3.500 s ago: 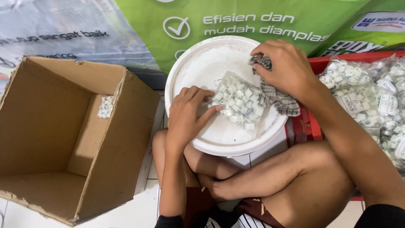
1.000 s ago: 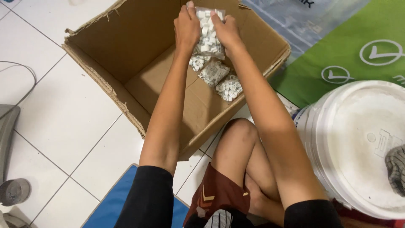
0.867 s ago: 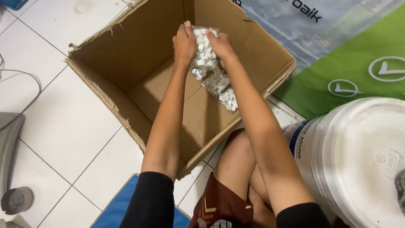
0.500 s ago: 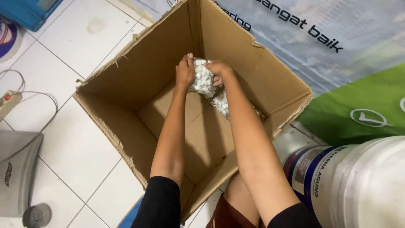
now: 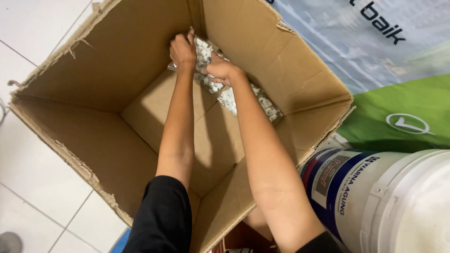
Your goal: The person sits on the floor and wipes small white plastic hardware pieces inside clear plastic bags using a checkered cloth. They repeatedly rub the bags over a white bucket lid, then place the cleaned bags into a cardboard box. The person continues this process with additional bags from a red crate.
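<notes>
both hands [image 5: 183,49] lower now, pressing plastic packets [image 5: 225,89] into cardboard box [image 5: 117,61] corner

Clear packets [image 5: 234,93] — in box corner [image 5: 197,18].

A white plastic bucket [image 5: 375,197] with a blue label stands at the right on the white tiled floor [image 5: 33,154], beside a green and grey printed banner [image 5: 403,93].
</notes>
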